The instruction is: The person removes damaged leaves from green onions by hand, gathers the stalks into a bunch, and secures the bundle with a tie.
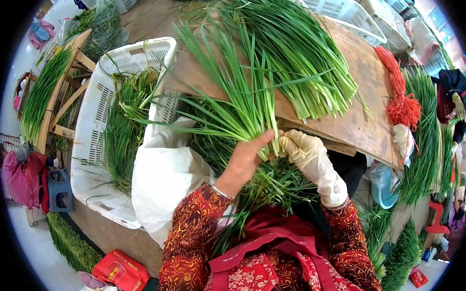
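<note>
My left hand (242, 164), bare, is closed around the pale stem ends of a fanned bunch of garlic chives (242, 106). The long green leaves spread away from me, some over the wooden board's near edge. Right beside it my right hand (307, 154), in a cream glove, has its fingers curled in a pinch at the stem bases of a few chives. Its fingertips are partly hidden. Below both hands, loose chives and trimmings (278, 187) lie over my lap. A thick pile of chives (307, 66) rests on the wooden board (353, 133), its white ends facing me.
At left stands a white plastic crate (93, 194) with loose chives, a white sack (164, 173) against it. Red ties (395, 96) hang at the board's right end, near a blue basin (386, 191). More chives (420, 139) are stacked at right, close to another person's gloved hand (458, 107).
</note>
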Motion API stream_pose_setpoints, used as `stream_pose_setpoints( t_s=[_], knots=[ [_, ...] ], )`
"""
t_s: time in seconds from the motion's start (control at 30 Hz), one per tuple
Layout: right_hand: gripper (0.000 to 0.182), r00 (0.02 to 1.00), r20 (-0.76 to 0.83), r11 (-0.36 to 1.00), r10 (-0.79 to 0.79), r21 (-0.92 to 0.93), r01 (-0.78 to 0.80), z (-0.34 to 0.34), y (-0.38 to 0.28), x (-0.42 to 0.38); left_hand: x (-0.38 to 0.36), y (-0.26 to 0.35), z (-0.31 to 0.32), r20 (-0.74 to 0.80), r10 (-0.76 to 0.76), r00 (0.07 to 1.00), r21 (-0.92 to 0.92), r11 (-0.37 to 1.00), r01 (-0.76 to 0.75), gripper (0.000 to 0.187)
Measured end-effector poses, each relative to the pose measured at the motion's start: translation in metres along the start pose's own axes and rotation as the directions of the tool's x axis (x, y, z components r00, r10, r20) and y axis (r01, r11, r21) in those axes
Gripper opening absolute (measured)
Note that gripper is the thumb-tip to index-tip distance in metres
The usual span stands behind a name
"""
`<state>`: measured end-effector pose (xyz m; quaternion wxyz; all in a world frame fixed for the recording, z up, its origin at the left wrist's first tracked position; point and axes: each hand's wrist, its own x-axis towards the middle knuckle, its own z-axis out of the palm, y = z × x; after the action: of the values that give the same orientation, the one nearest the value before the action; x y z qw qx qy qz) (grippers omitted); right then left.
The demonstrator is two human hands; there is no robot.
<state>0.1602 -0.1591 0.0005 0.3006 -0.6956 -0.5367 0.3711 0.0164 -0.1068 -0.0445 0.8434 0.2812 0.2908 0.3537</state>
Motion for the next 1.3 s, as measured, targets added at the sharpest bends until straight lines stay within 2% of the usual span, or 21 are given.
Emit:
stream_pose_setpoints(
  t_s=[0.07,0.1,0.17,0.3,0.37,0.47,0.5,0.57,0.6,0.67,0.77,0.8,0.87,1.0,1.03,1.07,1.13,1.17,1.23,1.3],
  knots=[
    [0.018,0.969,-0.158,0.964,-0.189,-0.22,0.152,0.001,-0.004,-0.003,0.001,0.002,-0.002,0.035,-0.038,0.999,-0.021,0.999,0.039,0.028],
    [0.018,0.969,-0.158,0.963,-0.189,-0.221,0.152,0.001,-0.004,-0.004,0.001,0.002,-0.001,0.035,-0.038,0.999,-0.022,0.999,0.039,0.028],
    [0.017,0.927,-0.213,0.916,-0.309,-0.327,0.23,0.001,-0.005,-0.004,0.001,0.002,-0.001,0.035,0.005,0.999,-0.05,0.999,-0.003,0.027],
    [0.014,0.927,-0.195,0.905,-0.321,-0.351,0.239,0.001,-0.005,-0.003,0.002,-0.001,-0.004,0.018,-0.007,1.0,0.007,1.0,0.007,0.024],
    [0.011,0.932,-0.271,0.967,-0.239,-0.149,0.205,-0.002,-0.003,-0.003,0.003,0.0,-0.006,0.05,0.018,0.999,0.092,0.996,-0.022,0.024],
    [0.015,0.971,-0.224,0.993,-0.086,0.065,0.103,-0.012,-0.005,-0.002,-0.001,0.005,0.0,0.044,-0.03,0.999,0.042,0.999,0.028,0.023],
    [0.015,0.971,-0.225,0.993,-0.086,0.064,0.103,-0.014,-0.005,-0.002,-0.001,0.005,0.0,0.046,-0.03,0.999,0.041,0.999,0.028,0.023],
    [0.021,0.994,-0.106,0.981,0.027,0.194,-0.006,-0.018,-0.005,-0.001,-0.002,0.004,-0.001,0.004,-0.067,0.998,-0.02,0.998,0.067,0.024],
    [0.021,0.994,-0.106,0.981,0.027,0.194,-0.006,-0.019,-0.005,-0.001,-0.003,0.004,-0.001,0.005,-0.066,0.998,-0.021,0.998,0.066,0.024],
    [0.024,0.989,0.036,0.895,0.141,0.423,-0.143,-0.022,-0.006,-0.001,-0.003,0.004,-0.001,0.004,-0.074,0.997,-0.008,0.997,0.074,0.024],
    [0.025,0.989,0.093,0.861,0.117,0.486,-0.148,-0.021,0.0,0.003,-0.004,0.004,-0.002,0.02,-0.042,0.999,0.054,0.998,0.041,0.027],
    [0.025,0.989,0.092,0.861,0.116,0.487,-0.147,-0.019,0.0,0.004,-0.004,0.003,-0.002,0.02,-0.042,0.999,0.055,0.998,0.04,0.027],
    [0.025,0.995,-0.007,0.904,0.102,0.418,-0.09,-0.012,-0.002,0.007,-0.003,0.002,0.0,0.012,-0.009,1.0,0.076,0.997,0.008,0.028],
    [0.023,0.995,-0.088,0.982,-0.049,0.179,0.064,0.001,-0.013,0.015,-0.002,-0.009,-0.01,0.024,0.001,1.0,0.04,0.999,-0.002,0.031],
    [0.021,0.991,-0.124,0.992,-0.057,0.102,0.07,0.005,-0.011,0.016,0.0,-0.012,-0.012,0.014,0.028,1.0,0.084,0.996,-0.029,0.031],
    [0.021,0.99,-0.125,0.992,-0.061,0.102,0.074,0.008,-0.01,0.018,0.001,-0.013,-0.013,0.004,0.057,0.998,0.128,0.99,-0.057,0.031],
    [0.019,0.95,-0.248,0.982,-0.19,-0.024,0.19,0.012,-0.006,0.021,0.001,-0.013,-0.011,0.008,0.056,0.998,0.101,0.993,-0.057,0.032],
    [0.018,0.936,-0.28,0.972,-0.214,0.034,0.232,0.014,-0.002,0.022,0.001,-0.012,-0.008,-0.018,0.084,0.996,0.121,0.989,-0.082,0.032],
    [0.018,0.947,-0.26,0.977,-0.19,0.043,0.208,0.013,0.002,0.024,0.001,-0.012,-0.003,-0.04,0.134,0.99,0.117,0.985,-0.128,0.034],
    [0.017,0.957,-0.24,0.982,-0.164,0.049,0.181,0.01,0.0,0.024,-0.001,-0.005,-0.007,0.002,0.079,0.997,0.133,0.988,-0.078,0.033]
  ],
)
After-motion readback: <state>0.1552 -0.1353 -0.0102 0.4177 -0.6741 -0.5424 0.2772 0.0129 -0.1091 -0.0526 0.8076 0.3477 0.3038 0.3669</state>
